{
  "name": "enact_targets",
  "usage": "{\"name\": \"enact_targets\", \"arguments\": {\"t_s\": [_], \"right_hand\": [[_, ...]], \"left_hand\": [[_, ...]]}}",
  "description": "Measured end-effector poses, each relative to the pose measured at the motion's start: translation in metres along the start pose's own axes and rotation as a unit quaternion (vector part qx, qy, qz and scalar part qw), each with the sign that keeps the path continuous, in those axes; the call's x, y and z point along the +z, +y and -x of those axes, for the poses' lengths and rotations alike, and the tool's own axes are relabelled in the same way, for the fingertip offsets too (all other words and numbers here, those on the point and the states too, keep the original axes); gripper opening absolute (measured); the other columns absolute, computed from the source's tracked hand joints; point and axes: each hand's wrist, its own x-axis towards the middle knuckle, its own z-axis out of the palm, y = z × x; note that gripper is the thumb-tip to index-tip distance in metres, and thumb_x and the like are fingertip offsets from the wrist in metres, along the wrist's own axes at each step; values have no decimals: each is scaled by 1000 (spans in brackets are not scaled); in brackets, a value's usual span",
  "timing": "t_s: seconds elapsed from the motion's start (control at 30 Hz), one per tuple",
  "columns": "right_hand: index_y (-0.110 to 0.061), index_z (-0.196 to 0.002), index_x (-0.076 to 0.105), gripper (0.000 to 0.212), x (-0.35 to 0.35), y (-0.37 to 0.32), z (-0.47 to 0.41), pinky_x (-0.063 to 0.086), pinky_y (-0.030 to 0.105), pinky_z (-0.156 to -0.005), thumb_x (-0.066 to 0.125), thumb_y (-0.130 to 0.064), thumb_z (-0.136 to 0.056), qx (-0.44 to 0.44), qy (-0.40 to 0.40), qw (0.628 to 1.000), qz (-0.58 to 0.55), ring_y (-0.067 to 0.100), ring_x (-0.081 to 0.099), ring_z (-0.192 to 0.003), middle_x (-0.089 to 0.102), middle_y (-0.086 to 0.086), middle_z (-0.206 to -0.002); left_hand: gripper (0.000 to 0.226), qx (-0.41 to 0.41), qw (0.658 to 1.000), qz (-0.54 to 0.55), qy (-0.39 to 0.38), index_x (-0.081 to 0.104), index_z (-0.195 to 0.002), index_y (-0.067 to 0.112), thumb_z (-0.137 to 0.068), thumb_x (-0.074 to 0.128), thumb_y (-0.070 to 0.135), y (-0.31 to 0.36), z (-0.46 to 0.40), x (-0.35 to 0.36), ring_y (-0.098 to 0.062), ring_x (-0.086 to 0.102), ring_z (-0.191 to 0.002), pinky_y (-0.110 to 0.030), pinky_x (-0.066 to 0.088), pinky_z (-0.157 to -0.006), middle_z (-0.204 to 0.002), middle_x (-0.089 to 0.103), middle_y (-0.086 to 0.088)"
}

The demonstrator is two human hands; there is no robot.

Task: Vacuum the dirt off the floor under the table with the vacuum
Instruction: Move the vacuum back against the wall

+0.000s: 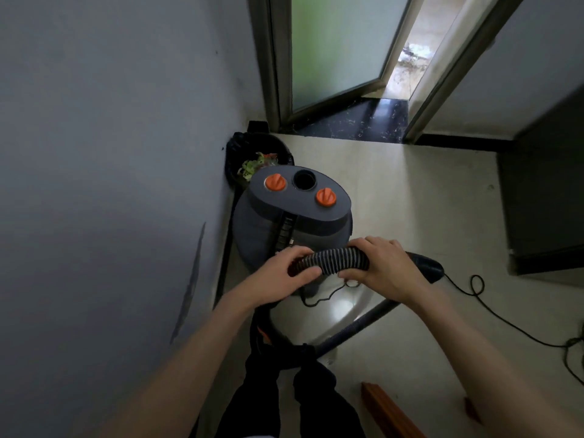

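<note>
- Our left hand (pixel 286 278) curls around one end of a ribbed grey hose (pixel 331 262), fingers over the top and thumb underneath.
- Our right hand (pixel 384 267) wraps the other side of that same hose section, so we hold it level between both hands, just above the vacuum (pixel 294 216).
- The vacuum is a dark grey canister standing on the pale floor (pixel 410 197) against the wall (pixel 110 153), with two orange knobs (pixel 276 182) and an open round port (pixel 305 179) on top.
- A bin (pixel 252 159) holding scraps sits just behind it in the corner.
- A thin black power cord (pixel 493 314) loops across the floor to our right, and a dark tube (pixel 357 327) runs beneath our hands.
- No table is in view, so we judge the cleaning itself has not begun; the hose looks not yet seated in the port.
- Risks we foresee: a loosely fitted hose could pop out and lose suction, and the slack cord could snag our feet or the canister as we pull it along.
</note>
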Motion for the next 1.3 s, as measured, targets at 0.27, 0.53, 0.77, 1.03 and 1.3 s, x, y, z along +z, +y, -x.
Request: {"name": "enact_targets", "arguments": {"t_s": [0.27,0.53,0.77,1.03,1.3], "right_hand": [[-23,-120,55,48,-15,-60,23,47,25,-73,60,-53,-83,42,67,985,-155,10,57,-86,61,-6,-99],[-33,-108,49,38,57,-83,50,50,28,-76,63,-56,-81,135,-30,966,-220,9,58,-85,61,-10,-91],[-26,-116,47,38,122,-75,68,41,19,-65,63,-43,-86,215,0,949,-230,8,55,-85,57,-8,-97],[-18,-115,58,37,169,-77,50,43,22,-68,67,-38,-85,211,63,944,-247,11,55,-83,59,-5,-93],[-19,-115,61,45,156,-104,28,44,25,-73,65,-49,-82,121,76,969,-204,11,57,-85,62,-8,-94]], "left_hand": [[33,94,988,-89,83,47,-116,24,-88,62,31,12,50,-41,-5,52,-90,-18,38,-72,-101,53,7],[30,93,992,-72,56,49,-109,28,-85,66,23,-49,70,-67,-16,54,-90,-33,45,-81,-97,55,0],[36,31,993,-37,112,52,-118,17,-85,66,18,-117,52,-66,-23,53,-105,-42,43,-95,-110,55,-3],[43,-52,992,-113,3,43,-127,13,-88,61,15,-182,34,-52,-24,51,-112,-31,40,-94,-121,51,-10],[62,40,985,-170,8,41,-133,28,-79,71,33,-168,50,-34,-13,44,-116,-33,39,-101,-127,45,2]]}}
